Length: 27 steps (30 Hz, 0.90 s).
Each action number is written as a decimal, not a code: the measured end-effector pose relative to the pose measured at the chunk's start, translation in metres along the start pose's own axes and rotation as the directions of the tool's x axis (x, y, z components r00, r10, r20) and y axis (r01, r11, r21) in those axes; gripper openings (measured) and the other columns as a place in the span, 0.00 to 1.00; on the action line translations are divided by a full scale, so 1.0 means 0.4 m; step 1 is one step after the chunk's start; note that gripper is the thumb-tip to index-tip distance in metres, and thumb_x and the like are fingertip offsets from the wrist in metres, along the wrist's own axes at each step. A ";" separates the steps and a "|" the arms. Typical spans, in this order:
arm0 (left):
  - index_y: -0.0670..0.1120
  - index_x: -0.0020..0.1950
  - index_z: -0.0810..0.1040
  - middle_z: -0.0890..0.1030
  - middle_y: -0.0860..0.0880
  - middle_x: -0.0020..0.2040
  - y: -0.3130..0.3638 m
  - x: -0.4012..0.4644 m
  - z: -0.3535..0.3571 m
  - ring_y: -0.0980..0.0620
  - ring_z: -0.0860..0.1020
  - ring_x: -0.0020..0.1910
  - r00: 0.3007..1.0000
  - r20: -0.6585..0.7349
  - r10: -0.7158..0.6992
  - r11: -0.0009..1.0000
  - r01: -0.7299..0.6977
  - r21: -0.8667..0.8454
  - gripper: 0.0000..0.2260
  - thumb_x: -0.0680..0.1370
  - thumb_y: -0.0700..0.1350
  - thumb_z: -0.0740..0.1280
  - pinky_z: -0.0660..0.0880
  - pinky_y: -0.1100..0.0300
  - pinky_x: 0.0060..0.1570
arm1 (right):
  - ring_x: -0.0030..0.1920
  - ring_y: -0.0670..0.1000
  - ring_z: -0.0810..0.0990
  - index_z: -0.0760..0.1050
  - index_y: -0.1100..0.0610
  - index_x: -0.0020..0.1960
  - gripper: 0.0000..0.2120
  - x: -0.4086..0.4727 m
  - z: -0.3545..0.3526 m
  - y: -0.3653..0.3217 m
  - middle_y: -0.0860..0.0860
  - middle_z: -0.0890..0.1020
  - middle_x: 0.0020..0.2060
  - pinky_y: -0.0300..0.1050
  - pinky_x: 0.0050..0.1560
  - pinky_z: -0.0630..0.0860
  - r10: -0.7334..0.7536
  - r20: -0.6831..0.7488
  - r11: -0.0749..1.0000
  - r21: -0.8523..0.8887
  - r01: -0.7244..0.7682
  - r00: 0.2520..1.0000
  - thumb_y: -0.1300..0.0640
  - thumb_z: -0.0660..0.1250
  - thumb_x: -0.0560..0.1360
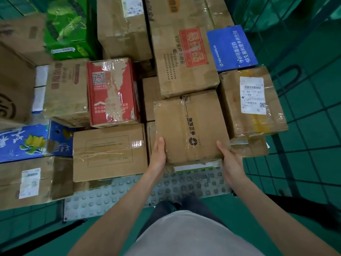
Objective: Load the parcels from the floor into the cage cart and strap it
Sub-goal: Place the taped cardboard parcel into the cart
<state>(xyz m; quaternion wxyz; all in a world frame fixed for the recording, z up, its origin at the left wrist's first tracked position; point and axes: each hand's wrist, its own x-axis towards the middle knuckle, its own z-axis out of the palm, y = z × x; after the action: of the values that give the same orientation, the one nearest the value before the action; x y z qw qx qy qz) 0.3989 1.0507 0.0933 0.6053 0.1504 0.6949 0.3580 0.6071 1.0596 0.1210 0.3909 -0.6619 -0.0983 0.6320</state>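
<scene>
I'm loading: my left hand (159,154) and right hand (231,159) clamp a brown box (190,128) between them, fingers flat along its sides, over the cart's studded floor (129,194). Next I judge it needs seating among the stacked parcels (110,91) ahead.
</scene>
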 end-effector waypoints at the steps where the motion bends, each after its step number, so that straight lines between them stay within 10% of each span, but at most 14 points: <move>1: 0.55 0.79 0.60 0.67 0.53 0.75 0.006 0.002 0.000 0.50 0.67 0.73 1.000 0.000 0.003 0.999 -0.003 0.033 0.30 0.79 0.67 0.53 0.63 0.45 0.74 | 0.59 0.55 0.82 0.76 0.57 0.63 0.27 0.004 -0.001 -0.001 0.52 0.85 0.56 0.59 0.67 0.73 0.011 0.013 1.000 -0.029 -0.011 1.000 0.48 0.77 0.68; 6: 0.52 0.80 0.55 0.61 0.53 0.78 0.020 0.010 -0.002 0.51 0.60 0.77 1.000 -0.004 0.021 0.995 -0.020 0.094 0.32 0.81 0.66 0.51 0.57 0.47 0.76 | 0.61 0.55 0.80 0.76 0.53 0.65 0.53 0.029 -0.010 0.006 0.49 0.84 0.57 0.60 0.69 0.71 0.007 0.043 0.986 -0.166 0.000 0.999 0.27 0.79 0.45; 14: 0.49 0.79 0.58 0.66 0.54 0.74 0.046 -0.006 -0.025 0.53 0.64 0.73 0.998 0.051 -0.023 0.993 0.017 0.118 0.25 0.84 0.58 0.51 0.59 0.56 0.72 | 0.64 0.54 0.78 0.70 0.51 0.71 0.59 0.012 -0.017 0.007 0.49 0.80 0.62 0.60 0.69 0.70 -0.021 0.098 0.993 -0.109 0.032 0.995 0.28 0.80 0.46; 18: 0.49 0.62 0.75 0.81 0.50 0.57 0.041 -0.015 -0.060 0.52 0.78 0.57 0.996 -0.006 -0.085 0.995 0.085 0.060 0.17 0.84 0.56 0.54 0.75 0.55 0.57 | 0.63 0.50 0.78 0.70 0.52 0.72 0.43 -0.022 -0.015 -0.006 0.47 0.80 0.62 0.54 0.70 0.70 -0.063 0.099 0.997 -0.029 0.066 0.993 0.38 0.78 0.62; 23: 0.45 0.67 0.73 0.79 0.53 0.57 -0.002 -0.052 -0.123 0.53 0.76 0.57 0.996 -0.085 0.000 0.997 0.007 0.080 0.16 0.84 0.50 0.56 0.70 0.56 0.63 | 0.67 0.50 0.73 0.69 0.53 0.72 0.27 -0.050 -0.051 0.038 0.49 0.77 0.66 0.52 0.73 0.65 -0.046 -0.025 0.999 0.018 0.046 0.999 0.48 0.70 0.76; 27: 0.44 0.59 0.75 0.80 0.51 0.51 -0.043 -0.102 -0.163 0.53 0.77 0.50 0.999 -0.035 0.011 0.991 -0.006 0.135 0.12 0.85 0.44 0.54 0.72 0.60 0.50 | 0.50 0.48 0.81 0.74 0.59 0.64 0.12 -0.100 -0.068 0.100 0.53 0.81 0.54 0.48 0.61 0.75 -0.035 -0.181 0.999 0.019 0.039 0.983 0.61 0.64 0.81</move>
<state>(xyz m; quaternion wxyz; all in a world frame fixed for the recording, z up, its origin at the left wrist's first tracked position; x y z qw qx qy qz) 0.3500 0.9918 0.1122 0.5796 0.1874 0.7275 0.3156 0.6103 0.9967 0.1229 0.4172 -0.7103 -0.0674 0.5629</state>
